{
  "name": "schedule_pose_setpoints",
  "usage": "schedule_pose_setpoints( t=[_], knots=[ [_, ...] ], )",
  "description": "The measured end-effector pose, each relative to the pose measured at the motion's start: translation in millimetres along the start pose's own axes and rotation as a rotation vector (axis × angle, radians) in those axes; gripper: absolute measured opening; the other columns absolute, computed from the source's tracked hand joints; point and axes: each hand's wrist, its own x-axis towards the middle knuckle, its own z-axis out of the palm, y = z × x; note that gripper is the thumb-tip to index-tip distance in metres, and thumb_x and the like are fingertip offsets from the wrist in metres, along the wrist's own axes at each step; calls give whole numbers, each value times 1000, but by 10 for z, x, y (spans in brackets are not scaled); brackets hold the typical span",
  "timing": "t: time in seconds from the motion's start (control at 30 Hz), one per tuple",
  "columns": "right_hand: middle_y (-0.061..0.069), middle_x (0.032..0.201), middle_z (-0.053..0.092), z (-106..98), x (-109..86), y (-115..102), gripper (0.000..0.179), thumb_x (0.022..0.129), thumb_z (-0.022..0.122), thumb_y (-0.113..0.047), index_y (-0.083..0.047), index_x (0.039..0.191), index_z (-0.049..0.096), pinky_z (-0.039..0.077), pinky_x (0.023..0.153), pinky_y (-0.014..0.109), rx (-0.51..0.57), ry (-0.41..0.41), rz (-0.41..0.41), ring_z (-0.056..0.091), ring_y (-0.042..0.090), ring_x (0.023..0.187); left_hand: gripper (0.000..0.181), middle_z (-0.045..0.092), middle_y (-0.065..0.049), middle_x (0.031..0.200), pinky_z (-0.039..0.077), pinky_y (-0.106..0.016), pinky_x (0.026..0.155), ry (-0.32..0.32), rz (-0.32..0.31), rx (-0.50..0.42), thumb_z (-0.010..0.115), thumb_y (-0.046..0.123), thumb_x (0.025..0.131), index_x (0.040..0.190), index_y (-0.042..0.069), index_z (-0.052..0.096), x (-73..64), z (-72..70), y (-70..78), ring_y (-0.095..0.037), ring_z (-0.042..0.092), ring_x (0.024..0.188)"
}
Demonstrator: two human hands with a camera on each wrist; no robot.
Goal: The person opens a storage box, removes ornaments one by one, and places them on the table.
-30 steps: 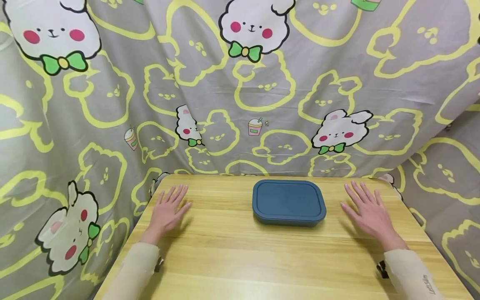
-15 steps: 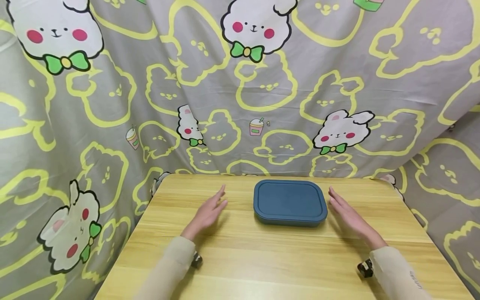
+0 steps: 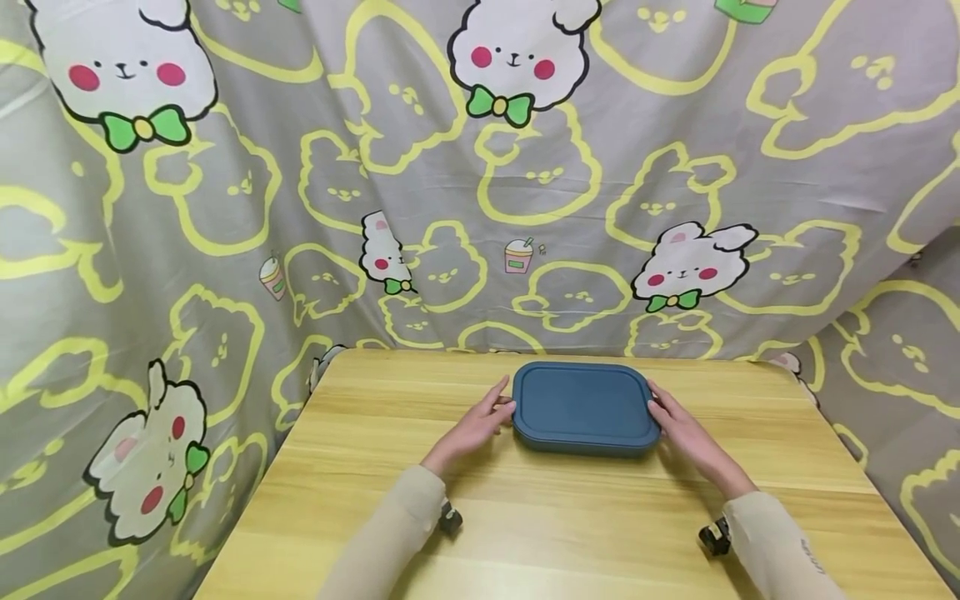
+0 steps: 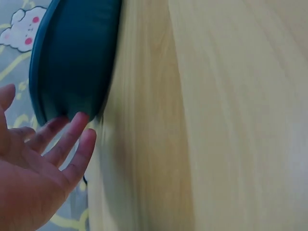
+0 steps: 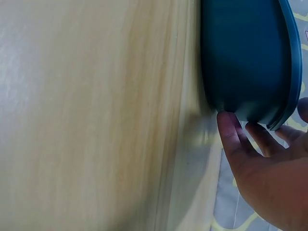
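Note:
A dark blue lidded lunch box (image 3: 585, 404), rectangular with rounded corners, sits flat on the wooden table (image 3: 525, 517). At its left end is my left hand (image 3: 474, 429), fingers relaxed and slightly bent. In the left wrist view, the left fingertips (image 4: 79, 120) reach the end wall of the box; whether they press on it I cannot tell. My right hand (image 3: 686, 429) is at the opposite end, with its fingertips (image 5: 226, 118) touching the box wall below the lid rim. Neither hand is wrapped round the box.
A grey curtain (image 3: 555, 192) printed with yellow outlines and white cartoon animals hangs behind the table and along both sides. Small dark wrist cameras (image 3: 450, 518) sit under the sleeves. The box stands near the table's back edge.
Both hands have moved inward from the table's sides, turning from palms down to palms facing each other, and have come to the two ends of the lunch box. The box stays in place.

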Motion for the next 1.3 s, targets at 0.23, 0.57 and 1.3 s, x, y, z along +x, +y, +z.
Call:
schedule_pose_setpoints(
  t=[0.23, 0.57, 1.3],
  knots=[
    [41, 161, 23, 28, -6, 37, 65, 115, 33, -36, -9, 167, 5, 39, 115, 61, 2, 10, -11, 33, 54, 146, 68, 52, -17, 152, 57, -43, 90, 24, 8, 37, 54, 35, 109, 167, 20, 21, 45, 98, -16, -22, 66, 109],
    [36, 167, 13, 24, 42, 68, 67, 114, 34, -40, -14, 168, 5, 34, 118, 66, 13, 23, -6, 21, 53, 152, 69, 35, -16, 165, 58, -43, 90, 15, 9, -26, 51, 35, 110, 168, 19, 16, 98, 134, -35, -19, 62, 106],
    [27, 172, -4, -126, -4, 154, 95, 104, 61, -46, -35, 165, -11, 23, 116, 77, -61, -106, 22, 15, 59, 152, 109, 38, -11, 162, 47, -44, 113, -56, 19, 16, 81, 39, 91, 168, 28, 6, 105, 100, -56, -29, 54, 136]
  ],
)
